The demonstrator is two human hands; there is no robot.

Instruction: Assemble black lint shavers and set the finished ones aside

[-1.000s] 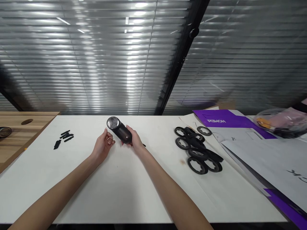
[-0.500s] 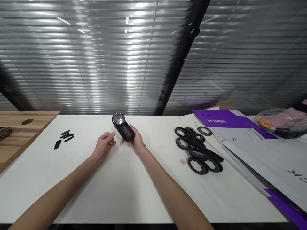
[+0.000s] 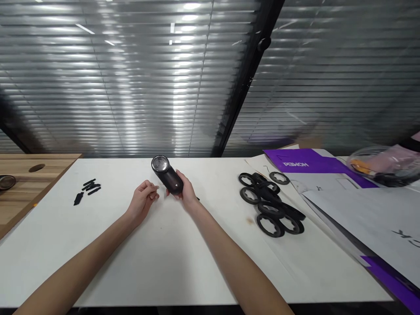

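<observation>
My right hand [image 3: 186, 190] is wrapped round the lower end of a black cylindrical device [image 3: 169, 177]. The device tilts up to the left, and its round silvery perforated head [image 3: 160, 163] faces me. A small white triangle shows near its lower end. Just left of the device, my left hand [image 3: 144, 199] is closed in a pinch with a tiny pale thing at the fingertips, too small to make out. Both hands are above the white table [image 3: 157, 262].
Several black strips [image 3: 92, 186] lie at the left, near a wooden board [image 3: 49, 175]. Several black rings [image 3: 271, 225] are piled at the right, beside purple and white packaging [image 3: 305, 162]. Farther right is a clear plastic bag [image 3: 377, 164]. Blinds stand behind the table.
The view has shifted very slightly. Both hands keep nearly the same pose, and the device is still in my right hand.
</observation>
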